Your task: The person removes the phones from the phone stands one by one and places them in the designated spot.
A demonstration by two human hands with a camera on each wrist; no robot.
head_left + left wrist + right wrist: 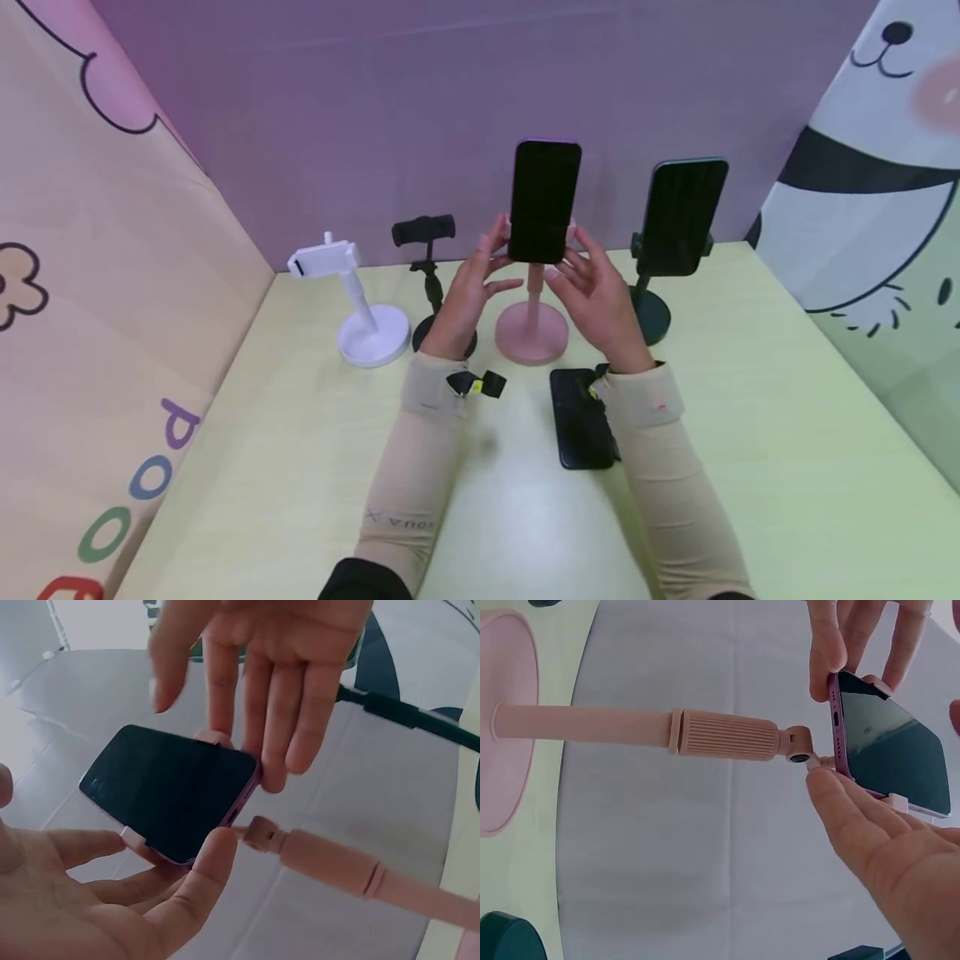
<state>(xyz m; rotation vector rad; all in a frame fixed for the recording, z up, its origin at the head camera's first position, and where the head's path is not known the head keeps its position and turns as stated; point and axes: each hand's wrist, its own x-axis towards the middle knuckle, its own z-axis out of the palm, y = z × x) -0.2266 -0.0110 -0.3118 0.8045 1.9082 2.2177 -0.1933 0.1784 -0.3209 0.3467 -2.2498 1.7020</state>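
Observation:
A dark-screened phone with a purple edge (545, 200) sits upright in the clamp of a pink phone stand (531, 333). My left hand (468, 292) is at its left side. In the left wrist view, that hand's loosely spread fingers touch the pink clamp arm (133, 837), and the thumb lies by the phone's bottom corner. My right hand (600, 304) is at the other side, fingers fairly straight beside the clamp. In the right wrist view, its thumb lies near the stand's joint (799, 744) under the phone. The back of the clamp is hidden.
A white stand (372, 333) and a black stand (423, 232) are on the left. At right, a dark green stand (651, 321) holds another phone (684, 218). A black phone (581, 425) lies on the table (787, 450) by my right wrist. Behind hangs a purple backdrop (375, 108).

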